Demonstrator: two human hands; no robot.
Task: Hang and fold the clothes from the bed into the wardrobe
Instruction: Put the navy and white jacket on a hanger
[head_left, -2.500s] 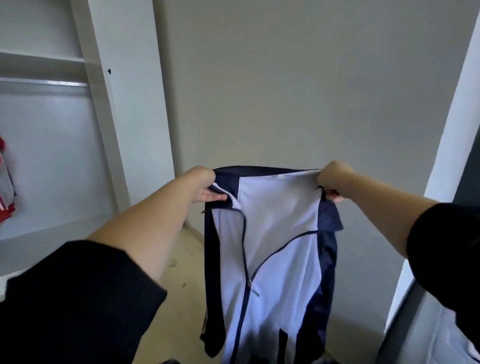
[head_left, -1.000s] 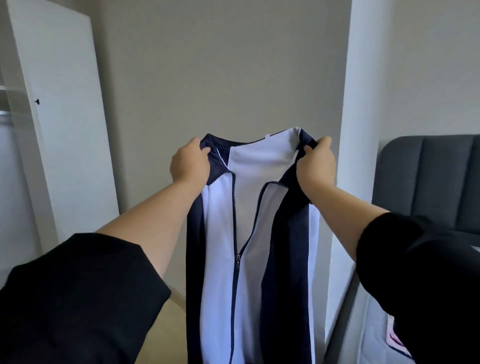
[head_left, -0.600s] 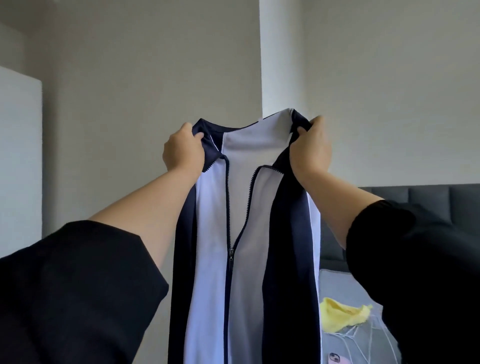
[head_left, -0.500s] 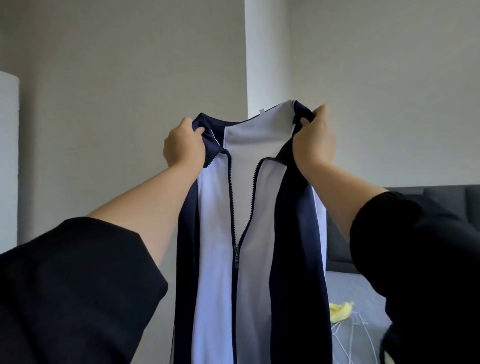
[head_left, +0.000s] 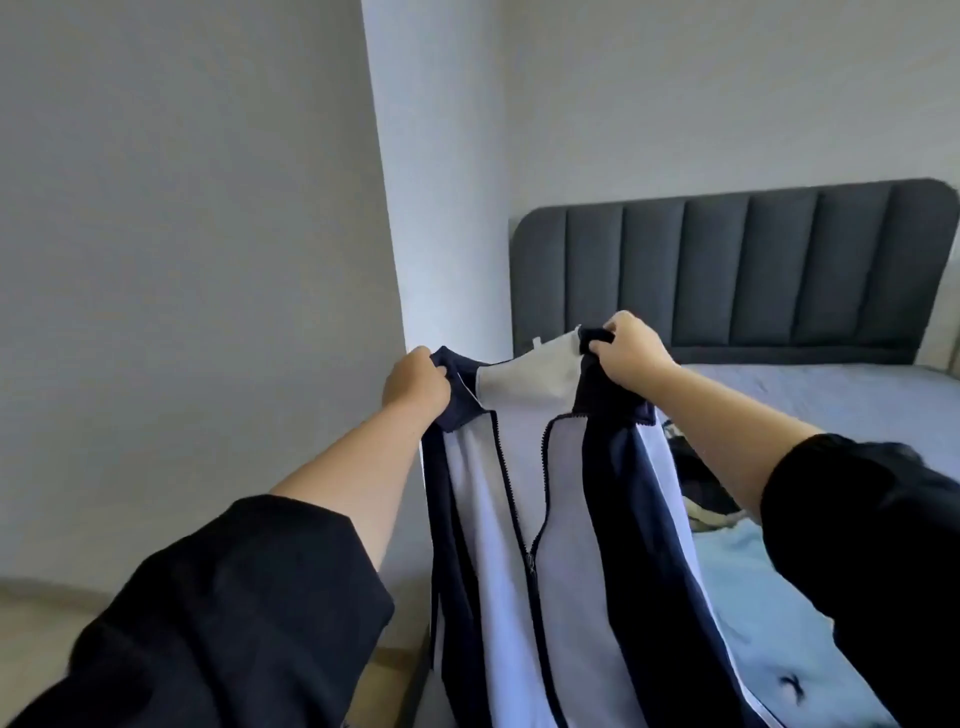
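Observation:
A white and navy zip jacket (head_left: 561, 545) hangs in front of me, its zip half open and its front towards me. My left hand (head_left: 415, 387) grips the left side of its navy collar. My right hand (head_left: 631, 351) grips the right side of the collar. The jacket hangs over the near left corner of the bed (head_left: 810, 400), and its hem is out of view below. The wardrobe is not in view.
A dark grey padded headboard (head_left: 727, 270) stands at the back right. On the bed lie a dark garment (head_left: 701, 483) and a light blue garment (head_left: 753, 597). A white wall column (head_left: 441, 208) rises behind the jacket, with pale floor (head_left: 384, 670) at the lower left.
The view has swung right from the wardrobe to the bed. Both hands keep their grip on the collar and have come down lower, over the bed.

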